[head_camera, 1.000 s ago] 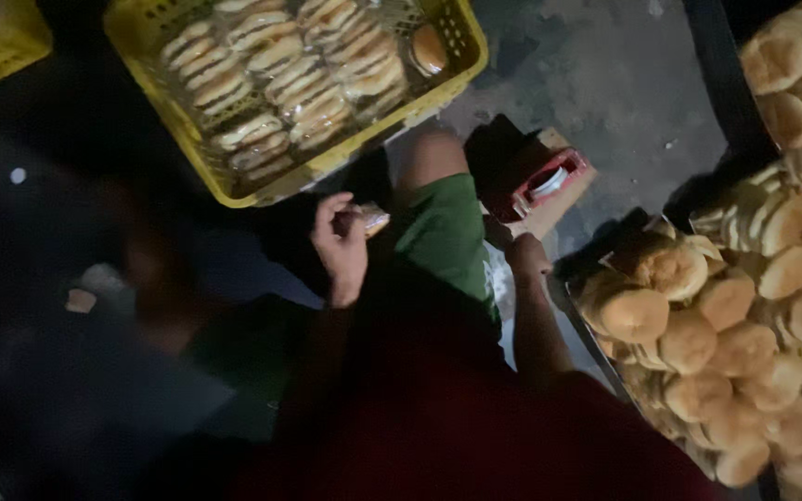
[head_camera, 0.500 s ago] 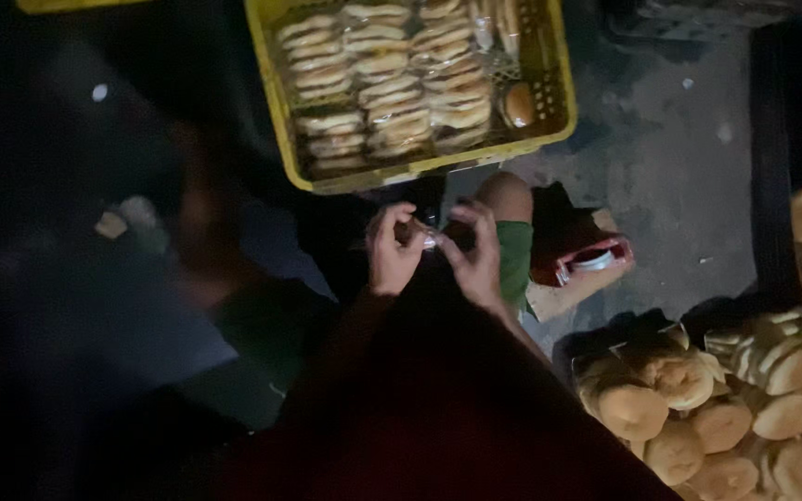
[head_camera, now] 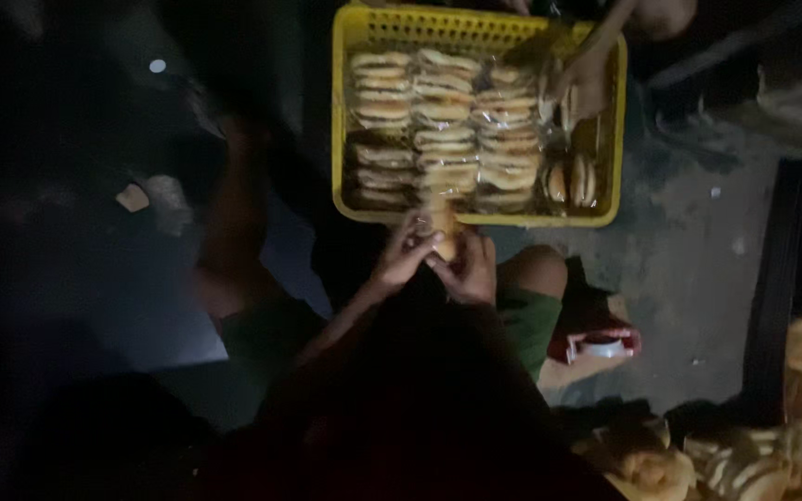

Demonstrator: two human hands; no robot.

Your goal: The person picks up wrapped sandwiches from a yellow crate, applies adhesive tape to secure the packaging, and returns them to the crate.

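One yellow crate (head_camera: 361, 209) sat just beyond the fingertips of both hands, its near wall almost touching them, and it was the largest thing in view. Inside it, rows of bagged buns (head_camera: 438, 125) filled the left and middle parts, while a few loose-standing buns (head_camera: 570, 181) stood at the right end, further from the fingers. Past the far right corner of the crate, well away from the person's own fingers, another person's hand (head_camera: 579, 79) reached down among the packs. To the right of and below the fingers, near the bottom right corner of the view, lay a heap of unwrapped rolls (head_camera: 795, 445). Between that heap and the fingers, just beside the person's knee, rested a small red holder with a white object (head_camera: 599, 345) in it. The left hand (head_camera: 401, 262) and the right hand (head_camera: 466, 271) met in front of the body, touching each other. Their fingers were curled together and clamped from both sides on a small bun pack (head_camera: 444, 232), which stood upright between them, its top reaching the crate's near wall. The dim light hid finer detail of the grip.
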